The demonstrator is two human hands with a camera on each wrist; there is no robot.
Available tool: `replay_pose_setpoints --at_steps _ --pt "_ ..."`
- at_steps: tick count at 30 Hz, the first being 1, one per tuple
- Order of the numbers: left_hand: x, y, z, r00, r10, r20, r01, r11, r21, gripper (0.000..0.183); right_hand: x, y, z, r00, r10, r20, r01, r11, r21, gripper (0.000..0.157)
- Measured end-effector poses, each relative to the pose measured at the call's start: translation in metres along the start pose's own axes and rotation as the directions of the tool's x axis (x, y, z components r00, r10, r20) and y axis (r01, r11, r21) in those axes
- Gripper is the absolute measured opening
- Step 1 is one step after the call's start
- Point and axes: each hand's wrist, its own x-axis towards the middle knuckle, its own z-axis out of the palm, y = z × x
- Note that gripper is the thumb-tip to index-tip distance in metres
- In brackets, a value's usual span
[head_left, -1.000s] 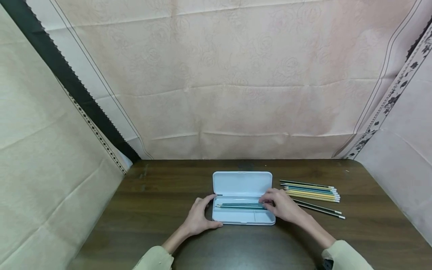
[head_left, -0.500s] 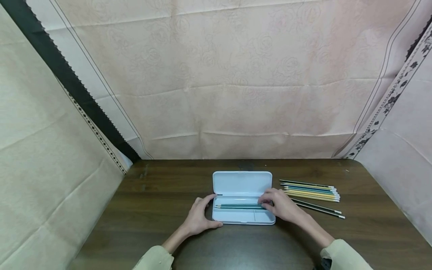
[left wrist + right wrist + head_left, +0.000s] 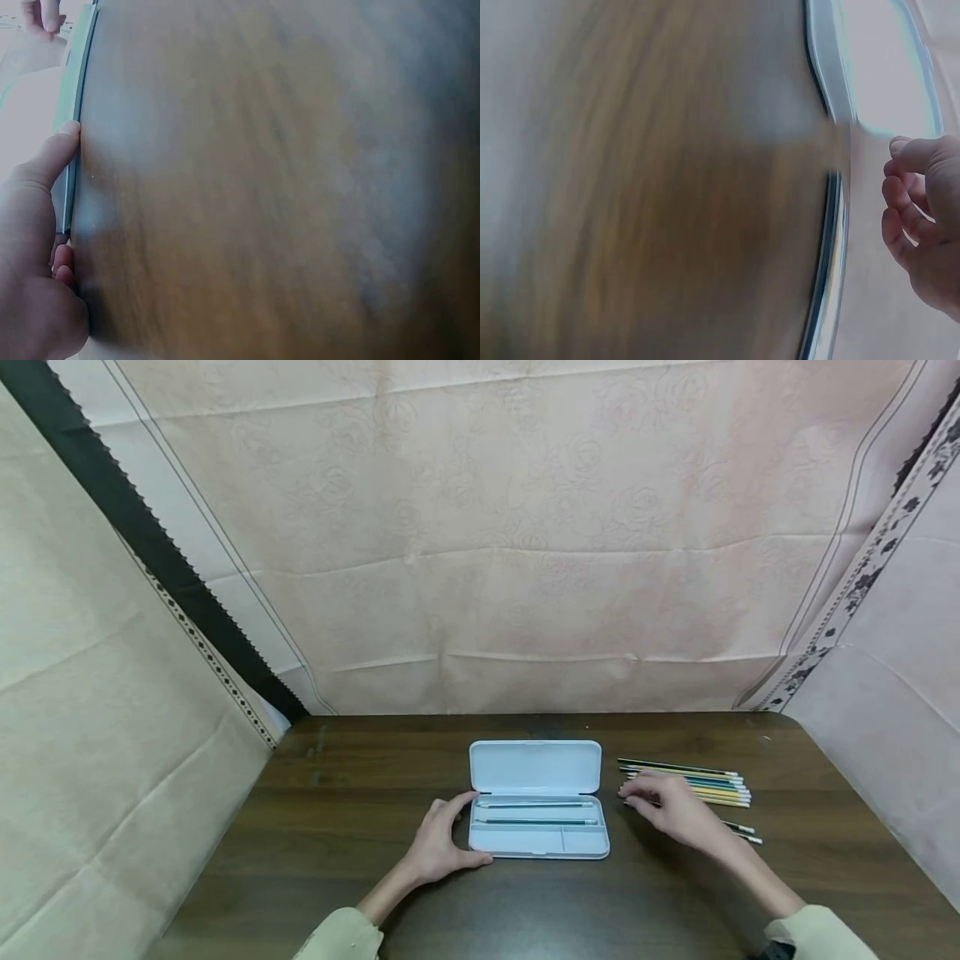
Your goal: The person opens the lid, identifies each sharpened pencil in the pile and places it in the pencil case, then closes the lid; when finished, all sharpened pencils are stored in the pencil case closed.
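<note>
A light blue pencil case (image 3: pixel 517 841) lies on the table with its lid (image 3: pixel 536 767) raised. Inside it, one pencil (image 3: pixel 536 822) lies lengthwise along the middle and another runs near the hinge. My left hand (image 3: pixel 441 843) grips the case's left end, its thumb on the front edge and a finger at the hinge corner. My right hand (image 3: pixel 670 807) hovers to the right of the case, over the pencils on the table, fingers loosely bent and nothing visible between them. It partly covers two dark pencils (image 3: pixel 742 832) and the left part of the bundle of pencils (image 3: pixel 723 793).
The bundle holds several black, yellow and green pencils with white ends pointing right. Brown wooden table (image 3: pixel 375 777) surrounds the case. Pale patterned cloth (image 3: pixel 525 568) hangs behind the table and along both sides.
My right hand has let go of a pencil in the case and moved right to the loose pencils. The pencils inside now lie apart. My left hand has stayed put.
</note>
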Motion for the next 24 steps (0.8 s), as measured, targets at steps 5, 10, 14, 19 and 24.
replay_pose_setpoints --at_steps 5,10,14,19,24 --pt "0.0 0.0 0.0 1.0 0.003 0.0 -0.003 1.0 -0.002 0.092 -0.019 0.022 -0.027 0.996 -0.015 -0.083 0.012 0.999 -0.036 0.025" --pt "0.0 -0.001 0.0 1.0 0.012 -0.002 -0.012 1.0 -0.005 0.092 -0.035 0.039 -0.049 0.994 -0.022 -0.105 0.012 0.996 -0.093 0.029" --pt "0.0 -0.001 0.0 1.0 0.013 -0.003 -0.013 1.0 -0.008 0.092 -0.043 0.048 -0.061 0.994 0.032 -0.105 -0.044 0.992 -0.117 0.028" --pt "0.0 0.0 0.0 1.0 0.017 -0.004 -0.018 1.0 -0.008 0.092 -0.051 0.06 -0.071 0.991 0.092 -0.098 -0.106 0.983 -0.151 0.027" --pt "0.0 0.001 -0.001 1.0 0.015 0.0 -0.015 1.0 -0.006 0.092 -0.057 0.07 -0.077 0.986 0.147 -0.074 -0.158 0.971 -0.181 0.024"
